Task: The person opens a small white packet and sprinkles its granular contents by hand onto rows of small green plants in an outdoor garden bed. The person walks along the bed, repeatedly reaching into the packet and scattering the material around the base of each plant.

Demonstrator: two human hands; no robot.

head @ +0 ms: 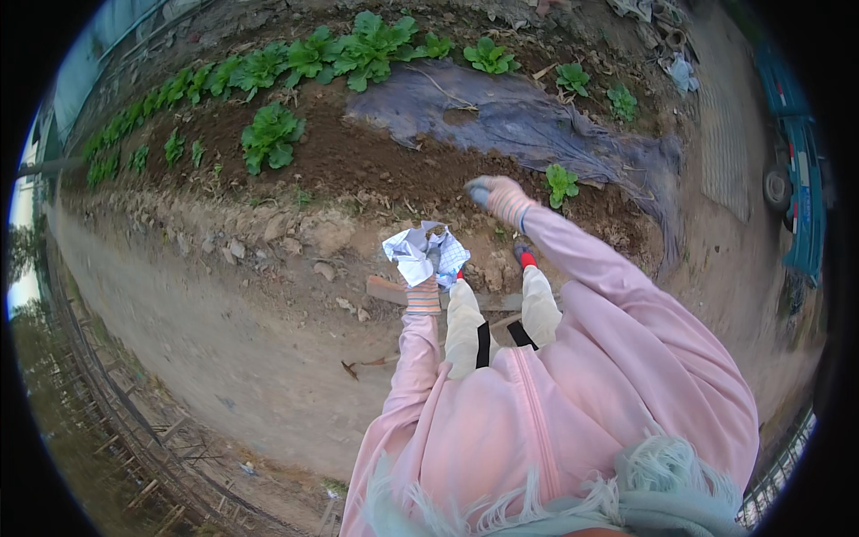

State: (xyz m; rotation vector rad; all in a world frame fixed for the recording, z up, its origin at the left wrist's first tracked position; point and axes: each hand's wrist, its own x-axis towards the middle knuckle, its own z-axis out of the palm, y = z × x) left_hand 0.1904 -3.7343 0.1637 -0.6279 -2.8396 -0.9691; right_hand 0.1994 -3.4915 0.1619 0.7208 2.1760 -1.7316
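My left hand (423,297), in a striped work glove with grey fingers, holds a crumpled sheet of white paper (413,254) with a blue grid. The paper is folded up around the fingers and hides most of them; whether anything lies inside cannot be made out. My right hand (498,196), gloved alike, is stretched out over the edge of the brown soil bed (402,171). Its grey fingers point left and look bunched together, but blur hides whether they pinch something. Just right of that hand grows a small leafy green plant (561,185).
Dark plastic mulch film (463,101) covers part of the bed. Leafy vegetables (372,50) line its far side, with a single larger plant (272,137) nearer. Stones (235,248) and a wooden plank (387,288) edge the dirt path (201,322). A blue-green vehicle (802,194) stands far right.
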